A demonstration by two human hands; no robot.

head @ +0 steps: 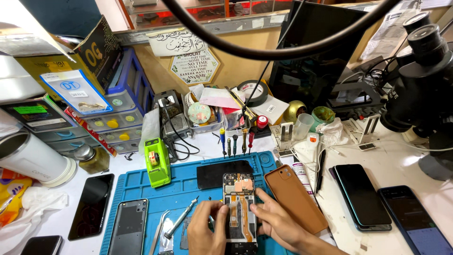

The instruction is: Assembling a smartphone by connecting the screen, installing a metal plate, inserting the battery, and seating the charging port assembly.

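Opened phone (239, 208) sits lower centre on the blue mat (141, 184), board exposed. Your left hand (206, 231) and right hand (278, 222) pinch its long edges. Light, stiff, probably fragile: grip the frame only.

Phone repair workshop: microscope (420, 71), screwdrivers (236, 141), blue repair mat (141, 184), opened phone (239, 208).

Opened phone (239, 206) between both hands
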